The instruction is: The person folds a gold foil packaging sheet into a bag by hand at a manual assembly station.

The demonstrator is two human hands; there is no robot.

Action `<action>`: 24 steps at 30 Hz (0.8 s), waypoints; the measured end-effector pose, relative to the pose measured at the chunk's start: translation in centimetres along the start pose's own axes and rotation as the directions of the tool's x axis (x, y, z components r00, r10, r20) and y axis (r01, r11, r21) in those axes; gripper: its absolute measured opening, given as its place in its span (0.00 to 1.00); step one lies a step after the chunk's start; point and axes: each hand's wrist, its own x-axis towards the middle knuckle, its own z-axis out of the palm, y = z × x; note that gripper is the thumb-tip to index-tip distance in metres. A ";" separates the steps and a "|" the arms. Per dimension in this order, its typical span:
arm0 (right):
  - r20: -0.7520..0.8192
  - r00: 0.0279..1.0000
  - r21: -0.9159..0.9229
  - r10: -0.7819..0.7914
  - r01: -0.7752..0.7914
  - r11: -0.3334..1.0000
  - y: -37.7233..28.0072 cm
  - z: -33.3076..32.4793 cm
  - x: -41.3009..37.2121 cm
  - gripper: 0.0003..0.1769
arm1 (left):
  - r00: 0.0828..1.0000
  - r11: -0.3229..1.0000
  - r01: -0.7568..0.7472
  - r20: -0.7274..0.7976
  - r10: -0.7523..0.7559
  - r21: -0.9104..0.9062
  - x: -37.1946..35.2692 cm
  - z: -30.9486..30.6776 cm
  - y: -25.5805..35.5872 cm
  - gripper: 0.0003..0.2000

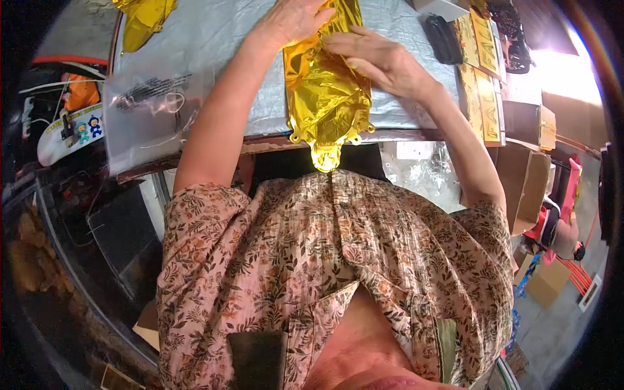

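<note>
Foil balloon (325, 97) upper centre, on table (214, 39), tail over the edge. My left hand (296, 23) on its top, grip unclear; right hand (383, 62) pinches foil. Folding, I'd say; next needs a flat crease.

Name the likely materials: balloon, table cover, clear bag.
Balloon: metallised foil film, gold, mirror-glossy; sharp crinkles and glare.
Table cover: likely plastic or coated sheet, grey, dull sheen; weave not readable.
Clear bag: thin transparent plastic; cover shows through, wrinkles, printed text.
</note>
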 end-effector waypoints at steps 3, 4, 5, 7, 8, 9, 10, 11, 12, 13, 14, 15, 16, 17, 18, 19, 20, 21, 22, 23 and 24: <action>0.046 0.997 0.084 -0.069 0.065 0.994 0.3 1.6 2.2 0.24 | 1.000 1.000 -0.010 -0.015 0.010 0.005 0.0 0.3 -0.3 0.24; 0.076 0.995 0.123 -0.064 0.055 0.991 0.2 1.9 2.6 0.26 | 1.000 1.000 0.010 -0.009 -0.010 -0.006 0.0 0.3 -0.2 0.24; 0.079 0.994 0.128 -0.068 0.058 0.990 0.2 2.3 2.9 0.26 | 1.000 1.000 0.017 -0.009 -0.017 -0.004 0.0 0.3 -0.2 0.24; 0.122 0.990 0.098 -0.074 0.062 0.993 0.3 3.3 2.9 0.30 | 1.000 1.000 0.025 -0.003 -0.025 0.002 -0.2 0.3 -0.2 0.25; 0.122 0.990 0.102 -0.074 0.062 0.993 0.3 3.7 2.6 0.30 | 1.000 1.000 0.029 0.000 -0.029 0.002 -0.2 0.3 -0.2 0.25; 0.140 0.984 0.069 -0.112 0.103 0.992 0.1 4.1 2.3 0.31 | 1.000 1.000 0.020 0.001 -0.020 0.010 -0.1 0.4 -0.4 0.25; 0.159 0.976 0.037 -0.149 0.145 0.989 -0.2 4.4 1.8 0.33 | 1.000 1.000 0.012 0.003 -0.012 0.017 -0.2 0.5 -0.5 0.26; 0.197 0.965 -0.046 -0.171 0.184 0.982 -0.7 4.7 1.2 0.35 | 1.000 1.000 0.015 0.004 -0.015 0.016 -0.2 0.7 -0.5 0.26; 0.199 0.965 -0.045 -0.171 0.184 0.982 -1.8 4.8 0.7 0.35 | 0.999 0.999 0.029 0.013 -0.029 0.021 -0.2 0.7 -0.4 0.26; 0.251 0.956 -0.037 -0.152 0.167 0.985 -2.9 4.9 0.2 0.35 | 0.999 0.999 0.041 0.020 -0.042 0.029 -0.1 0.5 -0.4 0.26; 0.303 0.944 -0.030 -0.133 0.149 0.988 -3.8 4.9 -0.2 0.36 | 0.999 0.999 0.041 0.018 -0.042 0.030 -0.1 0.3 -0.4 0.26; 0.350 0.930 0.015 -0.112 0.114 0.993 -4.4 4.6 -0.8 0.37 | 0.998 0.998 0.059 0.032 -0.060 0.029 -0.1 0.0 0.0 0.26; 0.357 0.923 0.079 -0.139 0.119 0.990 -4.9 4.8 -1.3 0.37 | 0.996 0.997 0.073 0.043 -0.075 0.030 0.0 -0.1 0.2 0.26; 0.361 0.917 0.135 -0.168 0.127 0.983 -5.3 5.1 -1.8 0.37 | 0.997 0.997 0.063 0.036 -0.064 0.034 -0.1 -0.2 0.3 0.26; 0.396 0.899 0.192 -0.187 0.118 0.974 -5.8 4.8 -2.4 0.37 | 0.999 0.998 0.021 0.032 -0.023 0.059 -0.3 0.2 -0.1 0.25; 0.395 0.902 0.293 -0.175 0.057 0.954 -6.4 4.0 -2.0 0.37 | 0.999 0.996 -0.019 0.027 0.017 0.085 0.1 -0.3 0.2 0.25; 0.395 0.904 0.396 -0.163 -0.007 0.918 -6.8 3.2 -1.5 0.37 | 0.996 0.995 0.028 0.079 -0.035 0.094 0.2 -0.7 0.6 0.24; 0.290 0.941 0.389 -0.174 0.050 0.920 -6.6 2.6 -1.4 0.35 | 0.997 0.995 0.018 0.072 -0.025 0.100 0.3 -0.6 0.3 0.24; 0.239 0.967 0.374 -0.087 -0.009 0.927 -5.5 1.8 -1.3 0.33 | 1.000 0.995 -0.004 0.020 0.002 0.102 0.0 0.1 -0.3 0.24; 0.186 0.983 0.365 0.003 -0.072 0.928 -3.8 1.1 -1.0 0.30 | 0.999 0.994 -0.025 -0.030 0.028 0.102 -0.4 0.7 -1.0 0.25; 0.182 0.983 0.361 0.003 -0.070 0.930 -2.2 0.4 -0.6 0.30 | 0.998 0.994 -0.034 -0.041 0.039 0.105 -0.4 0.8 -1.1 0.25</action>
